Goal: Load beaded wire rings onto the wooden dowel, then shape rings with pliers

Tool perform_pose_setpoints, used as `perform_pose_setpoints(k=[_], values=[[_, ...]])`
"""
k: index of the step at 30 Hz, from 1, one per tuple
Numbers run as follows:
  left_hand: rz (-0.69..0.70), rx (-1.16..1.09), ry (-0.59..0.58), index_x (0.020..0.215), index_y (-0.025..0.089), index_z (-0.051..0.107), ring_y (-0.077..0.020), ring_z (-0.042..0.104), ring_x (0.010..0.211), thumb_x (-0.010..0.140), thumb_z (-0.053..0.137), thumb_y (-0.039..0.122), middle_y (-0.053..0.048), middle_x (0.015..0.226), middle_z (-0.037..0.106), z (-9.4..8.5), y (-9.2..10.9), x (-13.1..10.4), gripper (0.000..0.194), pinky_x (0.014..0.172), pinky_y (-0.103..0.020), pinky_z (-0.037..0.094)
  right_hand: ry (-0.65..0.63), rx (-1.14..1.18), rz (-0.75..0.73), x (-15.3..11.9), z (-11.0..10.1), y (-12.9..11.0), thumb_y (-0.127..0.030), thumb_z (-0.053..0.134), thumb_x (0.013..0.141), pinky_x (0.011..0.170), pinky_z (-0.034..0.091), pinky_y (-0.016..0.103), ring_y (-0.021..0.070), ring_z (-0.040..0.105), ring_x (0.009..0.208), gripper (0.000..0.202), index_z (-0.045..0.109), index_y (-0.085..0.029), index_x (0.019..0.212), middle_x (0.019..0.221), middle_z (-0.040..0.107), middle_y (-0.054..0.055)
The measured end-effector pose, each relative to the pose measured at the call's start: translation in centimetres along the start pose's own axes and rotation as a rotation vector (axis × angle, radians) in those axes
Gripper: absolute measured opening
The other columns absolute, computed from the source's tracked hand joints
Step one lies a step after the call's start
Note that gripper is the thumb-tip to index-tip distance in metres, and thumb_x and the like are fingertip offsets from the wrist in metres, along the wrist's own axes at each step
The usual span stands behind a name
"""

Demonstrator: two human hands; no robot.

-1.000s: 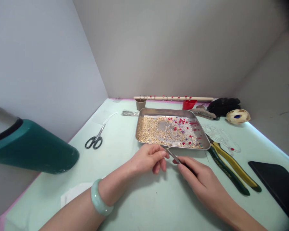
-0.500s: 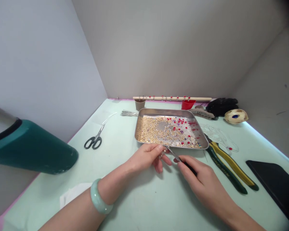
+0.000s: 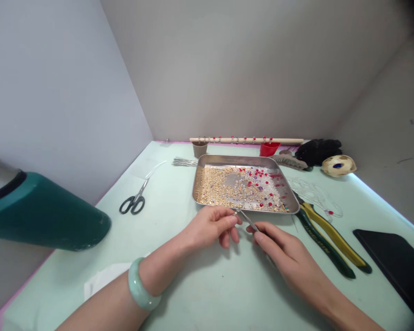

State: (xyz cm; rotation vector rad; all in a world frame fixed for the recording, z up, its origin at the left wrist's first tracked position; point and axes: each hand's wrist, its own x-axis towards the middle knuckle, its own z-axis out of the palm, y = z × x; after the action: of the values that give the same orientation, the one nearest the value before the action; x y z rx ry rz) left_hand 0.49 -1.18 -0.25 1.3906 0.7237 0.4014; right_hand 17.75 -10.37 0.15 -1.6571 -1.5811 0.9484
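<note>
Working well here asks, I think, that the left hand point(image 3: 214, 226), pinched on a small shiny piece point(image 3: 235, 213) just beside the tray's point(image 3: 238, 160) near rim, gives firm support, while the right hand point(image 3: 284, 247), closed around the slim metal tool point(image 3: 250, 222), moves its tip only gently.

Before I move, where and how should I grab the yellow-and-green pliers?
I'd grip the pliers by both handles, midway, from the near right: they lie slightly spread and point that way, while the head sits by the tray. The right hand holds a slim metal tool, so free it first.
</note>
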Motion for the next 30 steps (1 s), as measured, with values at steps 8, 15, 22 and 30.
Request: perform_pose_setpoints(k=[8, 15, 22, 30], values=[[0.007, 0.051, 0.042, 0.087, 0.013, 0.057, -0.0045, 0.043, 0.037, 0.087, 0.048, 0.035, 0.002, 0.057, 0.058, -0.3, 0.1, -0.2, 0.024, 0.042, -0.019, 0.031, -0.028, -0.012, -0.031, 0.0, 0.2, -0.1, -0.04, 0.041, 0.091, 0.066, 0.044, 0.026, 0.0157, 0.058, 0.075, 0.032, 0.061, -0.023, 0.108, 0.083, 0.065, 0.0], [-0.004, 0.107, 0.047, 0.086, 0.014, 0.057, -0.0048, 0.04, 0.037, 0.086, 0.048, 0.035, 0.003, 0.055, 0.056, 0.1, 0.1, -0.3, 0.023, 0.041, -0.019, 0.031, -0.012, -0.055, -0.089, -0.1, 0.0, 0.0, -0.037, 0.04, 0.092, 0.07, 0.045, 0.027, 0.0166, 0.06, 0.08, 0.029, 0.063, -0.023, 0.103, 0.087, 0.066, 0.001], [-0.043, 0.221, 0.115, 0.085, 0.014, 0.059, -0.005, 0.039, 0.034, 0.086, 0.045, 0.031, 0.004, 0.051, 0.054, 0.3, -0.1, -0.3, 0.022, 0.039, -0.019, 0.03, 0.063, -0.179, -0.172, -0.1, 1.0, 1.0, -0.035, 0.038, 0.092, 0.071, 0.044, 0.031, 0.0182, 0.059, 0.081, 0.027, 0.06, -0.02, 0.1, 0.091, 0.064, 0.005], [-0.012, 0.033, 0.033, 0.101, 0.01, 0.06, -0.0056, 0.052, 0.043, 0.091, 0.04, 0.039, -0.009, 0.081, 0.069, 0.3, 0.1, -0.1, 0.036, 0.049, -0.022, 0.041, 0.085, -0.126, -0.121, -0.1, 0.6, 0.9, -0.037, 0.039, 0.092, 0.069, 0.043, 0.029, 0.0173, 0.058, 0.077, 0.025, 0.058, -0.021, 0.093, 0.086, 0.064, 0.003]])
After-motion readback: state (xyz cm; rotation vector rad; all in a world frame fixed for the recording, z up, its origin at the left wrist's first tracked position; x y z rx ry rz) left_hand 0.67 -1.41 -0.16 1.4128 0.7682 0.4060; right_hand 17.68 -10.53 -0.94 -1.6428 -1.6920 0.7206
